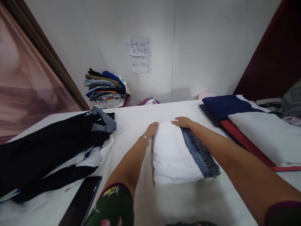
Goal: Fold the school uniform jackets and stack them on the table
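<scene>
A folded white garment (175, 155) with a blue denim strip (201, 154) along its right side lies flat on the white-covered table. My left hand (151, 130), with a bracelet on the wrist, is at its far left corner, fingers pressed together against the cloth edge. At the far edge, my right hand (182, 122) has its thumb over the white cloth and its fingers stretched out just beyond. My right forearm passes above the denim side and hides part of it.
Loose black clothing (50, 143) and white pieces spread over the left, beside a dark phone-like slab (79, 204). Folded garments are stacked on the right, a light one (269, 135) on top. Behind the table rises another clothes pile (106, 88); paper notes (140, 47) hang on the wall.
</scene>
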A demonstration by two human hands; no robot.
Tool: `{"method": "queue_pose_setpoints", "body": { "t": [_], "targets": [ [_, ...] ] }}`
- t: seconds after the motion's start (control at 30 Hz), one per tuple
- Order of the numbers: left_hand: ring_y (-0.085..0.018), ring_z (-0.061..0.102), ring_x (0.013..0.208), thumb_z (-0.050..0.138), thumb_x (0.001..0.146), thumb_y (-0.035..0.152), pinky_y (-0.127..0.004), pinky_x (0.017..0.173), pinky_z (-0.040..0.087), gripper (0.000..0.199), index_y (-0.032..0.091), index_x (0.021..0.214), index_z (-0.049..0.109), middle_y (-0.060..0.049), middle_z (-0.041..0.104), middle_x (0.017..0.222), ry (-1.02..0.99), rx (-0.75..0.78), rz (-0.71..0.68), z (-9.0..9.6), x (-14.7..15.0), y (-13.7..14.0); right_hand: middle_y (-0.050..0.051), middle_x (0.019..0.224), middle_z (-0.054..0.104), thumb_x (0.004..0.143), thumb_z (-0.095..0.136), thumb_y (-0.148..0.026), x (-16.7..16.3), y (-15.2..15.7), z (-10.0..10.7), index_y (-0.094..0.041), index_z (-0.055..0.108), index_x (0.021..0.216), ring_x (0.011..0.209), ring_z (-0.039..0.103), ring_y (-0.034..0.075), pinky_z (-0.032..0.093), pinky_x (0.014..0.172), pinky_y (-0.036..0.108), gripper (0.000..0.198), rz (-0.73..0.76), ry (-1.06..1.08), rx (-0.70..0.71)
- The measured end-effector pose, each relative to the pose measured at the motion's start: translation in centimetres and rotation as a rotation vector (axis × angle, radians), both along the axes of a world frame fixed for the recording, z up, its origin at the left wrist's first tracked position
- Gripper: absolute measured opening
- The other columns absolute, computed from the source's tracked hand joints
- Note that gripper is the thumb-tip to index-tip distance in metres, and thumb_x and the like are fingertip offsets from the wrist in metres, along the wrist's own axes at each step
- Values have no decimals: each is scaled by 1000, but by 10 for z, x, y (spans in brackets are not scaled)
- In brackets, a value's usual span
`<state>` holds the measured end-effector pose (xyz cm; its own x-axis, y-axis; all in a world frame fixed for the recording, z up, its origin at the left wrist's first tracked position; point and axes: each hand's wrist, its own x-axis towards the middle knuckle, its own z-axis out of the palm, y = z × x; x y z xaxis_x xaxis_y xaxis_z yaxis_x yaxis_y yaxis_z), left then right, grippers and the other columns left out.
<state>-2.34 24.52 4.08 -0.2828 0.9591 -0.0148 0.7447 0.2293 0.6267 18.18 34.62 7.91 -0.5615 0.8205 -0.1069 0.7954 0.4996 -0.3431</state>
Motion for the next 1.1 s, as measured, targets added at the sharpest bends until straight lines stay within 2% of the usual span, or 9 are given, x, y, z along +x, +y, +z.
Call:
{"method": "queue_pose_setpoints", "body": {
  "t": [0.13, 0.23, 0.43, 0.6, 0.73, 0.87, 0.9, 1.0, 1.1],
  "targets": [
    [-19, 62, 104, 31, 95, 40, -27, 89, 44, 43, 18, 103, 66, -8, 69, 115, 50, -83, -26, -3, -5, 15, 12, 117, 68, 84, 51, -64, 9, 2, -13, -18, 67, 112, 109, 61, 29, 46, 89, 35, 57, 12, -54, 14],
    [-24, 61, 105, 41, 90, 46, -33, 92, 42, 39, 18, 97, 67, -10, 70, 110, 141, -141, -21, -7, -4, 21, 13, 111, 69, 84, 48, -66, 17, -1, -24, -17, 66, 109, 104, 63, 30, 47, 82, 35, 58, -34, -69, 53],
    [-29, 54, 116, 46, 88, 47, -42, 100, 35, 38, 17, 101, 66, -13, 68, 112, 272, -152, -5, -18, 1, 24, 12, 109, 70, 85, 45, -65, 22, -3, -41, -20, 66, 108, 102, 63, 29, 46, 79, 33, 55, -78, -74, 95],
    [-26, 52, 119, 46, 90, 44, -35, 96, 40, 40, 17, 115, 61, -13, 63, 123, 274, -128, 47, 2, 8, 18, 10, 114, 69, 85, 48, -63, 22, -1, -44, -23, 62, 120, 106, 62, 29, 46, 81, 33, 55, -67, -46, 104],
    [-22, 40, 133, 35, 94, 52, -35, 109, 32, 55, 17, 135, 45, -12, 46, 144, 293, 114, -88, 22, 53, -25, 11, 114, 69, 85, 46, -65, 23, -1, -46, -21, 55, 130, 107, 62, 29, 45, 84, 35, 63, -58, -29, 118],
    [-31, 26, 142, 31, 88, 68, -55, 114, 21, 71, 23, 143, 37, -11, 36, 152, 431, 246, -532, 6, 117, -98, 12, 115, 69, 87, 44, -64, 23, -4, -46, -20, 55, 131, 109, 61, 30, 45, 87, 37, 63, -39, -23, 130],
    [-33, 21, 143, 29, 88, 68, -58, 114, 16, 73, 22, 144, 36, -12, 32, 154, 475, 263, -574, -2, 128, -113, 13, 114, 69, 87, 45, -63, 23, -5, -45, -19, 55, 130, 109, 61, 30, 45, 88, 38, 62, -31, -25, 133],
    [-34, 15, 145, 26, 89, 68, -60, 115, 9, 74, 19, 145, 35, -12, 28, 156, 556, 291, -587, -18, 142, -136, 17, 113, 68, 89, 48, -56, 20, -12, -34, -15, 58, 126, 110, 60, 34, 41, 94, 46, 57, -6, -32, 156],
    [-33, 17, 144, 25, 89, 68, -59, 115, 11, 74, 20, 144, 36, -12, 30, 155, 586, 308, -561, -22, 141, -135, 19, 130, 58, 93, 44, -50, 19, -29, -14, -14, 52, 133, 125, 49, 34, 26, 106, 55, 54, 6, -5, 228]
  ]
}}
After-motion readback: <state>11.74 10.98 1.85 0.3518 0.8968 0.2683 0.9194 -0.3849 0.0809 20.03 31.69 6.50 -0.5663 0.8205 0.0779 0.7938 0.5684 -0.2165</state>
